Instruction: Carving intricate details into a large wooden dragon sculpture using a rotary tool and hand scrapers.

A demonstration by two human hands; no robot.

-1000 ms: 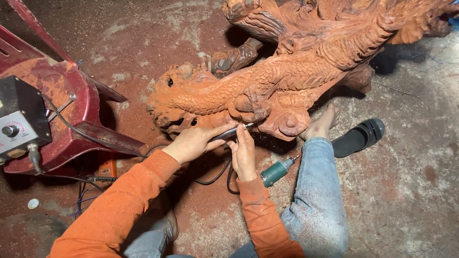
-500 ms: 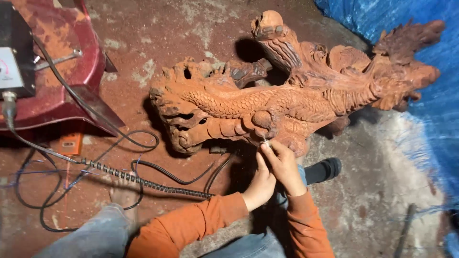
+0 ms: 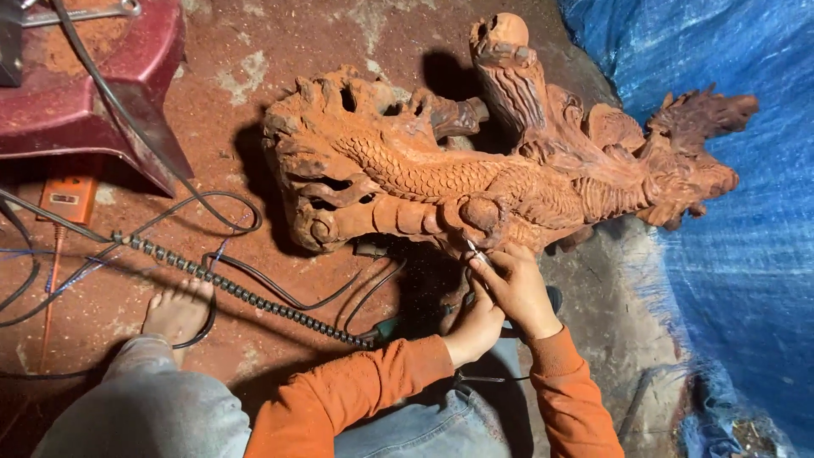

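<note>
My right hand (image 3: 517, 284) pinches a thin metal-tipped carving tool (image 3: 475, 251) between thumb and fingertips, its grip clenched around the shaft, the point touching the underside of a wooden dragon carving (image 3: 475, 182) just below a rounded, clawed knob. My left hand (image 3: 475, 326) lies directly beneath, curled against the right hand's heel and bracing it; whether its own grip closes on the tool's body I cannot tell, since the right hand covers it. Both forearms wear orange sleeves (image 3: 356, 390) that rise from the bottom edge of the view, crossing my blue jeans (image 3: 432, 428).

The carving lies on its side on the reddish, dust-covered floor (image 3: 254, 68), stretching from a gaping, horned head at the left, through a scaled body at the centre, to spiky, flame-like ends at the right. A stump-like post juts up from its back.

A spring-wrapped flexible shaft (image 3: 246, 293) runs across the floor from the left toward my hands, ending at a green fitting (image 3: 388, 329) near my left wrist. Loose black cables (image 3: 212, 220) loop around it. My bare foot (image 3: 176, 309) rests on the floor beside the shaft, the leg in grey trousers.

A dark red plastic stool (image 3: 93, 93) stands at the upper left, with a small orange box (image 3: 69, 193) on the floor just below it. A blue tarpaulin (image 3: 721, 212) covers the right side, its frayed edge close to the carving's tail end.
</note>
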